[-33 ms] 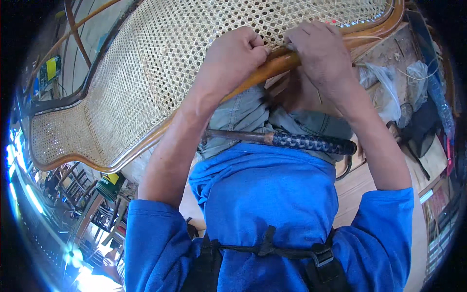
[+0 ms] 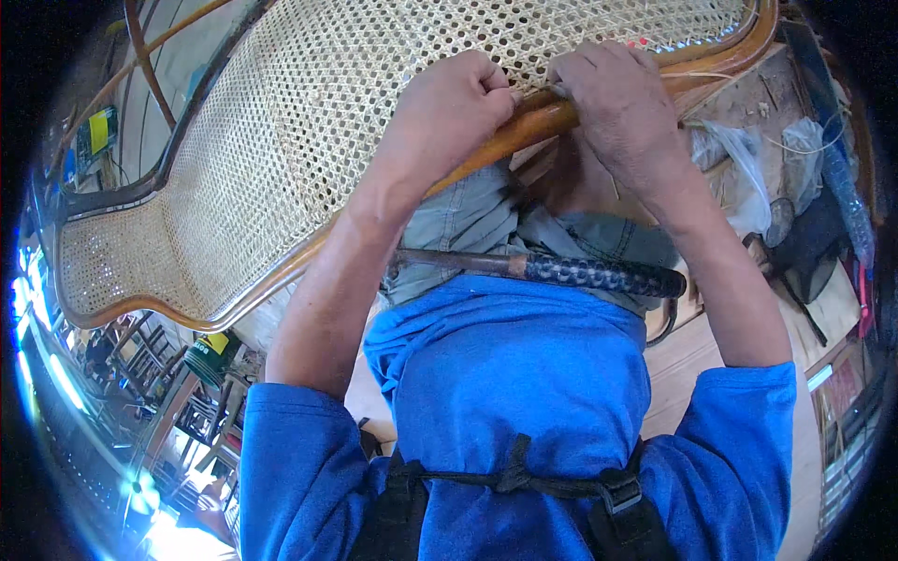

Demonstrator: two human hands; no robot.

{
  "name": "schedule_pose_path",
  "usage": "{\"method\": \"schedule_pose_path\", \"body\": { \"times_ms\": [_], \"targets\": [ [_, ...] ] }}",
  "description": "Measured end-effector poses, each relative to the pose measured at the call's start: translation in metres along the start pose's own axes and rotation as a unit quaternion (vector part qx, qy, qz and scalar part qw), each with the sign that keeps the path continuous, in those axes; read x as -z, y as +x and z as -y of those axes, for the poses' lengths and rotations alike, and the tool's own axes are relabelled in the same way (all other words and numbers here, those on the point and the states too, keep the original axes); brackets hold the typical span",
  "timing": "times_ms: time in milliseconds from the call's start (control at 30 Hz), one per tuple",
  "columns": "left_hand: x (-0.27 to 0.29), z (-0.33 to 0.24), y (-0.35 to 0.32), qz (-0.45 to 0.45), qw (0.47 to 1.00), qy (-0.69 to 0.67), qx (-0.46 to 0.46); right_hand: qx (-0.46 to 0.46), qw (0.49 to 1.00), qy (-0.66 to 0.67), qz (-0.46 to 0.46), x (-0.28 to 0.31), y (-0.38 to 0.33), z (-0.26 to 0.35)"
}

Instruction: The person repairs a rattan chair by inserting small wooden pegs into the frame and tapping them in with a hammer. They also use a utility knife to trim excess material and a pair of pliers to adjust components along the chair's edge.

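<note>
Together, left hand (image 2: 449,112) and right hand (image 2: 622,107) each keep a clenched grip on the wooden rail (image 2: 524,131) edging the cane panel (image 2: 309,140).

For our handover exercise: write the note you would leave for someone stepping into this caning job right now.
Left hand: closed on the chair's wooden frame rail.
Right hand: pinching at the rail beside it, where the cane webbing meets the wood.
Tool with black wrapped handle: lying across the lap, untouched.
Done: webbing covers the panel.
Left: the edge under the hands; its state is hidden.

Pale honeycomb-patterned cane panel (image 2: 374,103), orange-brown wooden frame (image 2: 538,122), blue shirt (image 2: 524,393).
</note>
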State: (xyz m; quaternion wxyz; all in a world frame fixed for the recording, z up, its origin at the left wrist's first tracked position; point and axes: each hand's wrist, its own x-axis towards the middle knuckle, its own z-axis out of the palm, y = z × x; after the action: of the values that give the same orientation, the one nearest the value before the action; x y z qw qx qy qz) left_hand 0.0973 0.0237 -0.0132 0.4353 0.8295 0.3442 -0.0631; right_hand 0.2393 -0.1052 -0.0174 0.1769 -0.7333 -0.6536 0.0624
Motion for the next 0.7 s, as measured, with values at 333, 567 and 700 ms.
{"method": "schedule_pose_path", "body": {
  "times_ms": [333,567,700],
  "targets": [
    [-0.001,0.001,-0.001,-0.01,1.0,0.003,-0.02,0.004,1.0,0.001,-0.022,-0.009,-0.006,-0.005],
    [0.002,-0.004,-0.001,0.008,1.0,0.004,0.005,0.002,1.0,0.022,-0.002,0.0,0.001,-0.001],
    [-0.003,-0.005,-0.011,-0.029,0.999,0.015,-0.017,0.055,0.994,0.09,-0.02,-0.009,-0.002,-0.021]
  ]
}}
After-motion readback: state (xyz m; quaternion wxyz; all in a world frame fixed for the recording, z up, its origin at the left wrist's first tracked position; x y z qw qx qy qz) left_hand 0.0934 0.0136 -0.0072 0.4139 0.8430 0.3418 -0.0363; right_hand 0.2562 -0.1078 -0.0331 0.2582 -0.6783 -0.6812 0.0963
